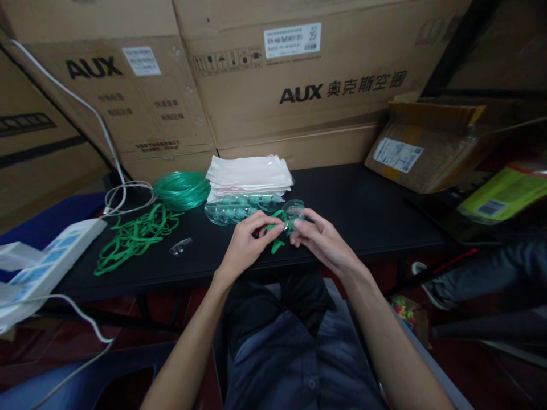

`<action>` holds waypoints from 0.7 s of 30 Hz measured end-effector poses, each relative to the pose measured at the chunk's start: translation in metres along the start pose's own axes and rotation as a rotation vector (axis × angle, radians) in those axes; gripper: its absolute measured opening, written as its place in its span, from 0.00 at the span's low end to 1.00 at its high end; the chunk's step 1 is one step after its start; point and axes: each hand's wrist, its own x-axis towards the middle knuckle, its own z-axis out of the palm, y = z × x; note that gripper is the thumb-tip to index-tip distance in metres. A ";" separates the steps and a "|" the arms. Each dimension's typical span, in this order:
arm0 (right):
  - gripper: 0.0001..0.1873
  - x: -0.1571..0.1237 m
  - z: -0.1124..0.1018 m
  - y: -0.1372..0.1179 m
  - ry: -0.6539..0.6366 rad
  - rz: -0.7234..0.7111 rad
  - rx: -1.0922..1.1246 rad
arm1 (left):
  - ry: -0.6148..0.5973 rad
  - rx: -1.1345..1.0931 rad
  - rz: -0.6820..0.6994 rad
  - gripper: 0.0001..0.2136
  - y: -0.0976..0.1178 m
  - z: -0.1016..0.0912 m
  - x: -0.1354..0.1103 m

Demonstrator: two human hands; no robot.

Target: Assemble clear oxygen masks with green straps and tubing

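Both hands meet over the front edge of the black table (367,210). My left hand (245,242) pinches a green elastic strap (277,236) that dangles between the two hands. My right hand (318,239) is closed on a clear plastic mask (294,210), which the strap runs to. Just behind them lies a row of several clear masks (237,208). A stack of white plastic bags (248,175) sits behind that row.
A pile of loose green straps (134,234) and a coil of green tubing (182,189) lie at the left, near a small clear piece (180,246). A white power strip (47,262) with cables is far left. Cardboard boxes (299,80) stand behind; another person's leg (482,273) is at right.
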 end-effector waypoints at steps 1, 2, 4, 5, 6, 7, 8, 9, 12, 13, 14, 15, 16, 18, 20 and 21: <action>0.19 0.000 0.000 0.000 0.001 -0.001 -0.003 | -0.002 0.006 0.001 0.10 0.000 0.000 0.000; 0.19 0.000 0.001 0.000 0.002 -0.001 -0.004 | -0.002 0.010 0.002 0.10 0.000 0.000 0.000; 0.19 0.001 0.002 -0.001 0.006 -0.004 -0.003 | -0.003 0.014 0.005 0.10 0.001 0.000 0.000; 0.19 0.001 0.002 -0.001 0.008 -0.005 -0.004 | -0.005 0.012 0.009 0.10 0.001 0.000 0.000; 0.19 0.001 0.002 -0.001 0.011 -0.006 -0.005 | -0.007 0.008 0.011 0.10 0.001 0.000 0.000; 0.19 0.001 0.003 -0.001 0.014 -0.004 -0.007 | -0.008 0.004 0.012 0.10 0.001 0.000 0.000; 0.19 0.001 0.003 -0.001 0.018 -0.002 -0.008 | -0.010 0.002 0.011 0.10 0.000 0.000 0.000; 0.18 0.001 0.002 0.000 0.020 -0.002 -0.009 | -0.013 0.000 0.010 0.10 0.000 0.000 0.000; 0.17 0.002 0.002 0.001 0.022 -0.012 -0.006 | -0.020 0.003 0.006 0.10 0.000 0.000 0.000; 0.17 0.002 0.001 0.002 0.022 -0.015 -0.003 | -0.020 0.008 0.005 0.10 0.000 0.000 0.000; 0.17 0.002 0.001 0.002 0.024 -0.018 -0.001 | -0.020 0.015 0.005 0.10 0.000 0.000 0.000; 0.17 0.002 0.001 0.002 0.025 -0.018 -0.001 | -0.018 0.023 0.004 0.10 0.000 0.000 0.000; 0.17 0.002 0.001 0.002 0.028 -0.018 -0.002 | -0.017 0.030 0.003 0.11 0.000 0.000 0.000; 0.17 0.002 0.002 0.002 0.030 -0.022 -0.007 | -0.018 0.036 0.006 0.11 0.000 0.000 0.000; 0.17 0.002 0.003 0.001 0.031 -0.028 -0.015 | -0.016 0.034 0.014 0.10 0.000 0.000 0.000; 0.17 0.002 0.004 0.001 0.035 -0.031 -0.019 | -0.015 0.032 0.020 0.10 0.000 0.000 0.000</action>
